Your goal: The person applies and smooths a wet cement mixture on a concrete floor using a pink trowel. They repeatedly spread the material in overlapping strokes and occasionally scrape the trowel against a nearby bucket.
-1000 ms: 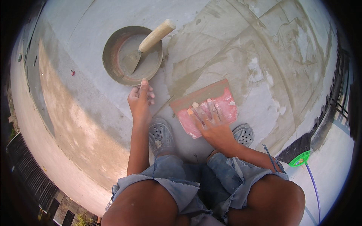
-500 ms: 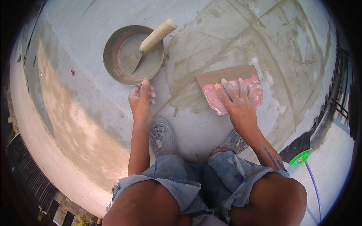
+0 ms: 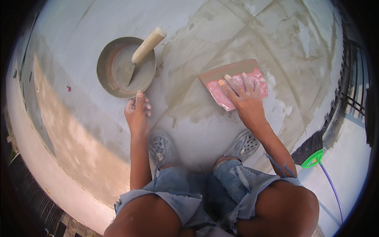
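Observation:
A round metal bowl (image 3: 103, 77) of grey paste sits on the floor at the upper left. My left hand (image 3: 137, 114) is closed at its near rim, thumb over the edge and the other fingers curled below. Inside the bowl leans a putty knife (image 3: 148, 46), its blade in the paste and its wooden handle sticking up past the far right rim. Under my right hand (image 3: 249, 103) is a pink, flat-bladed spreader (image 3: 225, 87), gripped with the fingers lying over its top. Grey paste coats the spreader's far edge, which rests on the floor; the thumb is hidden.
Wet grey smears (image 3: 213, 47) cover the floor ahead and to the right. A black broom (image 3: 309, 148) with a green head and purple handle lies at the right, near a dark railing (image 3: 354, 104). My grey clogs (image 3: 162, 148) stand between the two arms.
The view has shifted a little, so the bowl appears lower and further left, the spreader higher. Both hands keep the same holds; little else has visibly changed.

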The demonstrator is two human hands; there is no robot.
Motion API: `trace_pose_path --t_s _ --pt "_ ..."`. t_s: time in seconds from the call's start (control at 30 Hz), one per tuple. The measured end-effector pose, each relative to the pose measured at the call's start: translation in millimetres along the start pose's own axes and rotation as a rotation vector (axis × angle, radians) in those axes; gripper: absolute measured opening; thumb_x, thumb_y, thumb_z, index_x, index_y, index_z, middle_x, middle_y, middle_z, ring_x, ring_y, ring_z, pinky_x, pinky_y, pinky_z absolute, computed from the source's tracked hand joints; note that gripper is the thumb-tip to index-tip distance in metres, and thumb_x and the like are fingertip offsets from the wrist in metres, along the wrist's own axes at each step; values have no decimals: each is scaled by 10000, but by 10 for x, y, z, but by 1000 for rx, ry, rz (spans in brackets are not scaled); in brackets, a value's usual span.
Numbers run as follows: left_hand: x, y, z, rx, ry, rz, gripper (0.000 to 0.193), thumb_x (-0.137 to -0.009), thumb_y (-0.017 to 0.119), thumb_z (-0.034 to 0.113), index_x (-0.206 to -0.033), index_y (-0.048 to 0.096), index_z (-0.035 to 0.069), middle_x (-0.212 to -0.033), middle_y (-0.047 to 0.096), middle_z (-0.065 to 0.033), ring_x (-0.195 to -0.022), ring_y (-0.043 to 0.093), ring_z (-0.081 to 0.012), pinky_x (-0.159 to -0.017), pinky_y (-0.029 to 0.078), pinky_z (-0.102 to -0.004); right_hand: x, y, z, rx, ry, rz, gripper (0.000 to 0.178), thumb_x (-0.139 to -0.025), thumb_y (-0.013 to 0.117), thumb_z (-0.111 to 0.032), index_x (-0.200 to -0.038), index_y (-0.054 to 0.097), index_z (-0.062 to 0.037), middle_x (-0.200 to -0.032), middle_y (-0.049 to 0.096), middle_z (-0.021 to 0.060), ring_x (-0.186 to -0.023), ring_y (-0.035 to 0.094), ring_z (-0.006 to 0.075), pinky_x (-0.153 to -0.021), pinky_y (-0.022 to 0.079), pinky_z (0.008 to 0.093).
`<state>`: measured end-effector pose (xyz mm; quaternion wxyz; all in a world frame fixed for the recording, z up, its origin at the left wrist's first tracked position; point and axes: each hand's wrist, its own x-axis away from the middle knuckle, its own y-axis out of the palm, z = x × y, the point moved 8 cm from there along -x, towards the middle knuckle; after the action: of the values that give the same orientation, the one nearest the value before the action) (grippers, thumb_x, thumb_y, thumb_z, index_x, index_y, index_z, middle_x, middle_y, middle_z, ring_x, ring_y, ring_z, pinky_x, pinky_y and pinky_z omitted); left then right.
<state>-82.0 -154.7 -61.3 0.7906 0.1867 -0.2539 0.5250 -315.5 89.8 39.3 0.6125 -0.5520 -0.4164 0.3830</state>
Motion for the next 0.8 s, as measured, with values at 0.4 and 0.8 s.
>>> trace_pose_path --t_s 0.4,0.8 --pt "5 -25 39 -4 18 -5 442 -998 759 430 -1100 596 32 -898 623 -9 -724 570 -72 -561 418 -220 55 68 -49 -64 -20 10 577 -903 635 -96 -1456 627 -262 -1548 568 -3 -1403 517 418 -1121 398 687" --pt "0 17 -1 2 13 -13 410 -1006 750 425 -1089 601 52 -910 636 -12 -719 577 -69 -564 432 -217 235 38 -320 -111 -115 50 576 -889 643 -85 -1435 650 -270 -1490 617 -19 -1393 537 375 -1136 411 624"
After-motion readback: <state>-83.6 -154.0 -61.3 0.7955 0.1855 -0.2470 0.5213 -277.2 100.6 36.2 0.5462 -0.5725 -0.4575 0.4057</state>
